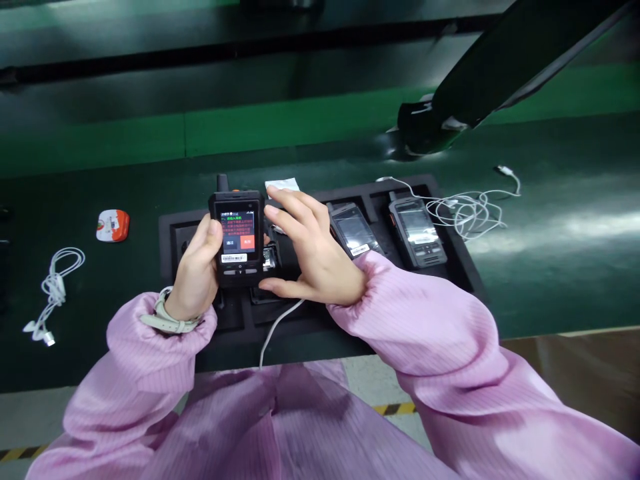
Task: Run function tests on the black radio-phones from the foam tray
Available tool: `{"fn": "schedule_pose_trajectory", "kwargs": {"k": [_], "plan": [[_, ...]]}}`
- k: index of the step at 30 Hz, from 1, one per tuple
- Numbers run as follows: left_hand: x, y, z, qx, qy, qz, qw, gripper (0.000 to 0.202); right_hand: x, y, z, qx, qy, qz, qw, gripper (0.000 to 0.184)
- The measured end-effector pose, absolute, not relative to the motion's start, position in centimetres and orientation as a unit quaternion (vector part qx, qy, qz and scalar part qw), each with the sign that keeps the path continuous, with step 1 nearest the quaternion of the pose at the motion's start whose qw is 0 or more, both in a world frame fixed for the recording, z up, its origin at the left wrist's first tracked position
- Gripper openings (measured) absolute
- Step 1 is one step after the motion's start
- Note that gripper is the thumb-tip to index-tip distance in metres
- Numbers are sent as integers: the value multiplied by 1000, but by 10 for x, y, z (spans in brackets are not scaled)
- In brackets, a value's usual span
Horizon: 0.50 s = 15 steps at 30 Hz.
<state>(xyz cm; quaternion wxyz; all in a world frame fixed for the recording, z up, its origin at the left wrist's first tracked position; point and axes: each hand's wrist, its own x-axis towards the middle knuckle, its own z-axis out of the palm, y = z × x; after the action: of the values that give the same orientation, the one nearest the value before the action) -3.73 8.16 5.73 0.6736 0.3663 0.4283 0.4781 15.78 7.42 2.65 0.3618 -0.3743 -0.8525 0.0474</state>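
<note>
My left hand (199,267) is wrapped around a black two-way radio (240,273) with a stubby antenna, held upright above a tray. Its lit screen shows coloured text, with a blue-grey button and a red one, and a barcode label sits below. My right hand (315,250) is at the radio's right side, its fingers and thumb spread apart. Whether its fingertips touch the casing I cannot tell. Beneath this hand another device (270,259) is partly hidden. A white cable (274,328) runs from under the right hand down over the table edge.
The black compartment tray (465,270) holds more radios, including one in the middle (356,227) and one at right (419,230). Coiled white cables lie at right (470,215) and left (54,288). An orange-and-white item (113,225) sits left; a dark arm (480,73) stands behind.
</note>
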Motion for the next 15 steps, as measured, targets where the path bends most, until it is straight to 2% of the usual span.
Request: {"fn": "schedule_pose_trajectory", "kwargs": {"k": [4,7,9,11,13,15], "plan": [[-39,81,60,361,447,465,673,32,178,72,47,-427,-833,7,351,66],[-39,82,63,359,454,450,680,35,220,69,70,-515,-777,-50,358,45],[-39,84,66,346,454,450,687,34,258,66,81,-609,-704,-42,362,37],[-38,86,68,323,464,450,691,34,299,63,86,-732,-609,-9,306,38],[-38,89,71,305,475,448,693,36,336,60,87,-839,-508,23,192,40],[-37,91,73,292,471,455,697,37,365,57,85,-889,-436,55,131,41]]}}
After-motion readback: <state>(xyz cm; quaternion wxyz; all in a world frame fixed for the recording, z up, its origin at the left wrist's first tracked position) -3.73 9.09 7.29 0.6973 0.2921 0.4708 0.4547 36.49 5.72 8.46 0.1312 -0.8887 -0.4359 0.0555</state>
